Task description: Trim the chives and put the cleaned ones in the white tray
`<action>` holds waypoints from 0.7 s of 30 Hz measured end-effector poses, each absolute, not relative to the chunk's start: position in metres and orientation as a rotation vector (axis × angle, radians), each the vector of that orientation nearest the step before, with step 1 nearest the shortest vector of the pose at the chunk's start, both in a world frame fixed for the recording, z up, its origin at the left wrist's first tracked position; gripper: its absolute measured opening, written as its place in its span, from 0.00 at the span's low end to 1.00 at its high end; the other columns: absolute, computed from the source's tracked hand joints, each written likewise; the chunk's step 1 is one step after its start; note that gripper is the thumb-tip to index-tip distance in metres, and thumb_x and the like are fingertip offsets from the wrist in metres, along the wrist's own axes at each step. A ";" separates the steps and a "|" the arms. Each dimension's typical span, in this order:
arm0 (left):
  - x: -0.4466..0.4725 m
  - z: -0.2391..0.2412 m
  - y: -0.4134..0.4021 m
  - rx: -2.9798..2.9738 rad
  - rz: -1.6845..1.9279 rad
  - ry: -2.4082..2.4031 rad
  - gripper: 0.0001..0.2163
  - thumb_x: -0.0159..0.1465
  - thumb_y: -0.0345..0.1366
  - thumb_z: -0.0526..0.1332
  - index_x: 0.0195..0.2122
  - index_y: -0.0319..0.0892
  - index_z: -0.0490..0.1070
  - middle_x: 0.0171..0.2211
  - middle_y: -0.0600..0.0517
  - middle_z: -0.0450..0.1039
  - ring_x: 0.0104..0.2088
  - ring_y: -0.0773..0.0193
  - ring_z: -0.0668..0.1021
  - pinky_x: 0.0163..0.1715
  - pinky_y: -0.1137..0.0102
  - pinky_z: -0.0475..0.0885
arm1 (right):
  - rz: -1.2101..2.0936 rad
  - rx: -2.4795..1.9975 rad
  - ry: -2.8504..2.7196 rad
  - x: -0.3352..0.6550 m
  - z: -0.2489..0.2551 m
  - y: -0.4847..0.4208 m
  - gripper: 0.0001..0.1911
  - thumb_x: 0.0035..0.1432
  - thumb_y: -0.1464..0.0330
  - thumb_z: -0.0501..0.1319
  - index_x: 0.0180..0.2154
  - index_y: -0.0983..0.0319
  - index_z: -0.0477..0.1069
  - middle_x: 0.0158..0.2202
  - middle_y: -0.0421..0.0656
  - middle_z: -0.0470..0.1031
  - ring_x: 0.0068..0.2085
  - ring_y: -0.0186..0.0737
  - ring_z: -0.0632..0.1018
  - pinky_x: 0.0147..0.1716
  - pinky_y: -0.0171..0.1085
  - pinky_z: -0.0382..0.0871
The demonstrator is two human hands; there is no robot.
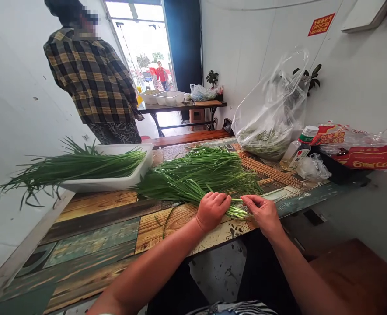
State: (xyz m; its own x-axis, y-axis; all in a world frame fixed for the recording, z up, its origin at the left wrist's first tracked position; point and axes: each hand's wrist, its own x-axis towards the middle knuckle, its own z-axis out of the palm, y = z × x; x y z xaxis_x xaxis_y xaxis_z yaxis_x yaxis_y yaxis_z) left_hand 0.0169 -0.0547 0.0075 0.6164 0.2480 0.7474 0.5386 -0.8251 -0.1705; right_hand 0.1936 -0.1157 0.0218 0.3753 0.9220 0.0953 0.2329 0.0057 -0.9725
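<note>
A loose pile of green chives point(196, 173) lies across the patterned wooden table point(95, 236). My left hand point(212, 210) is closed round a small bunch of chive stalks near their pale root ends. My right hand point(262, 212) pinches the root end of a stalk point(237, 200) from the same bunch, fingers pressed together. Both hands rest at the table's near edge, almost touching each other.
A white tray point(114, 181) at the left holds more chives that hang over its edge. A clear plastic bag point(272, 113) of greens, a bottle point(300, 151) and red bags point(360, 153) stand at the right. A person in a plaid shirt point(93, 78) stands beyond the table; a second table point(183, 105) is by the door.
</note>
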 end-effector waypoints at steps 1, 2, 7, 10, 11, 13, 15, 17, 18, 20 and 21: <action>0.017 0.006 -0.054 -2.466 -1.040 -0.640 0.09 0.68 0.31 0.49 0.40 0.39 0.69 0.31 0.50 0.73 0.30 0.66 0.73 0.30 0.68 0.64 | 0.761 -1.499 -1.079 0.195 0.018 -0.116 0.22 0.46 0.52 0.65 0.33 0.64 0.78 0.28 0.45 0.77 0.29 0.39 0.73 0.30 0.36 0.66; 0.018 0.005 -0.054 -2.472 -1.019 -0.653 0.09 0.68 0.31 0.49 0.41 0.40 0.69 0.31 0.51 0.73 0.30 0.66 0.73 0.30 0.68 0.64 | 0.763 -1.510 -1.072 0.197 0.014 -0.115 0.23 0.45 0.51 0.65 0.32 0.65 0.78 0.26 0.44 0.76 0.27 0.38 0.72 0.28 0.35 0.65; 0.021 -0.001 -0.052 -2.481 -0.969 -0.683 0.09 0.68 0.33 0.50 0.41 0.41 0.69 0.30 0.52 0.72 0.29 0.67 0.73 0.29 0.68 0.64 | 0.810 -1.492 -1.039 0.201 0.006 -0.116 0.23 0.43 0.50 0.66 0.29 0.65 0.77 0.20 0.41 0.72 0.22 0.33 0.68 0.21 0.33 0.60; 0.021 0.000 -0.052 -2.473 -0.954 -0.696 0.10 0.69 0.33 0.48 0.40 0.41 0.69 0.29 0.52 0.71 0.29 0.67 0.72 0.28 0.68 0.63 | 0.833 -1.435 -0.985 0.197 0.011 -0.118 0.22 0.42 0.53 0.68 0.32 0.65 0.78 0.23 0.42 0.74 0.24 0.33 0.69 0.23 0.33 0.63; 0.021 0.001 -0.052 -2.475 -0.953 -0.700 0.10 0.69 0.33 0.48 0.40 0.41 0.69 0.29 0.51 0.71 0.29 0.67 0.72 0.28 0.68 0.63 | 0.832 -1.425 -0.976 0.197 0.012 -0.118 0.22 0.42 0.53 0.68 0.32 0.65 0.78 0.25 0.42 0.75 0.25 0.34 0.70 0.25 0.33 0.64; 0.020 0.003 -0.053 -2.493 -0.957 -0.716 0.11 0.69 0.33 0.47 0.40 0.41 0.69 0.30 0.51 0.71 0.29 0.66 0.73 0.28 0.68 0.64 | 0.826 -1.415 -0.995 0.197 0.011 -0.119 0.22 0.42 0.54 0.68 0.33 0.64 0.78 0.29 0.45 0.77 0.27 0.36 0.73 0.28 0.35 0.67; 0.020 0.004 -0.054 -2.525 -0.967 -0.748 0.12 0.69 0.33 0.47 0.40 0.40 0.69 0.31 0.50 0.72 0.30 0.66 0.73 0.29 0.68 0.65 | 0.814 -1.406 -1.055 0.200 0.008 -0.120 0.21 0.43 0.54 0.68 0.34 0.63 0.78 0.32 0.46 0.78 0.31 0.39 0.75 0.32 0.37 0.70; 0.020 0.005 -0.056 -2.560 -0.982 -0.777 0.12 0.68 0.33 0.46 0.41 0.40 0.70 0.34 0.49 0.73 0.32 0.65 0.74 0.30 0.68 0.66 | 0.779 -1.408 -1.113 0.206 0.002 -0.118 0.20 0.45 0.54 0.67 0.35 0.62 0.78 0.34 0.46 0.79 0.34 0.41 0.76 0.35 0.38 0.70; 0.019 0.005 -0.056 -2.573 -0.993 -0.782 0.13 0.68 0.34 0.46 0.42 0.40 0.70 0.35 0.48 0.73 0.33 0.64 0.74 0.31 0.68 0.67 | 0.751 -1.421 -1.128 0.209 0.000 -0.117 0.20 0.45 0.54 0.67 0.35 0.62 0.78 0.34 0.46 0.79 0.34 0.41 0.76 0.34 0.37 0.70; 0.019 0.005 -0.057 -2.583 -1.025 -0.785 0.13 0.68 0.35 0.47 0.45 0.39 0.69 0.38 0.46 0.74 0.35 0.64 0.75 0.33 0.67 0.68 | 0.671 -1.471 -1.142 0.215 -0.004 -0.113 0.21 0.46 0.52 0.66 0.35 0.63 0.78 0.32 0.46 0.79 0.31 0.40 0.76 0.31 0.36 0.70; 0.018 0.005 -0.056 -2.589 -1.040 -0.784 0.14 0.68 0.35 0.47 0.46 0.39 0.69 0.39 0.46 0.74 0.35 0.63 0.75 0.34 0.67 0.68 | 0.624 -1.503 -1.154 0.219 -0.005 -0.111 0.22 0.46 0.51 0.65 0.34 0.63 0.78 0.30 0.45 0.79 0.30 0.40 0.75 0.29 0.35 0.69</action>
